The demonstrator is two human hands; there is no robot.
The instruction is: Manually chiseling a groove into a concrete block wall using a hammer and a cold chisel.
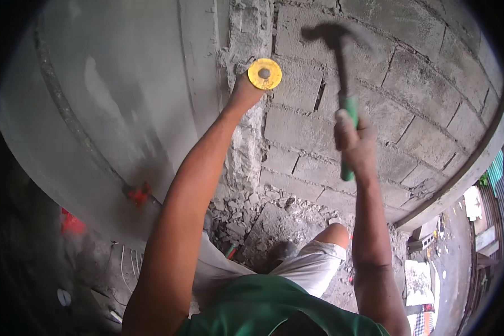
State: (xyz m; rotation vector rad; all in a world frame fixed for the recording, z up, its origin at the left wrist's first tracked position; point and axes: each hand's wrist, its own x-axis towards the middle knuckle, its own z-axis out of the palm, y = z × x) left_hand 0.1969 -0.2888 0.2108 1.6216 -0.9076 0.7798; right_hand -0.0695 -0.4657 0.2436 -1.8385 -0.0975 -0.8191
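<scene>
My left hand (244,93) is wrapped around a chisel with a round yellow hand guard (273,80). Its grey striking end (264,73) faces me, and the guard hides the shank and tip. Behind it runs a strip of rough, chipped concrete (247,143) between a smooth grey wall (151,54) and a block wall. To the right, my right hand (356,145) grips the green handle of a claw hammer (350,105). The blurred hammer head (334,35) is raised in front of the concrete block wall (296,88), apart from the chisel.
Broken concrete rubble (239,227) lies at the wall's foot, near my legs. A red fitting (140,194) sits on the left wall beside a dark conduit-like line (73,122). A low concrete ledge (449,189) borders the block wall. Loose cables (128,262) lie lower left.
</scene>
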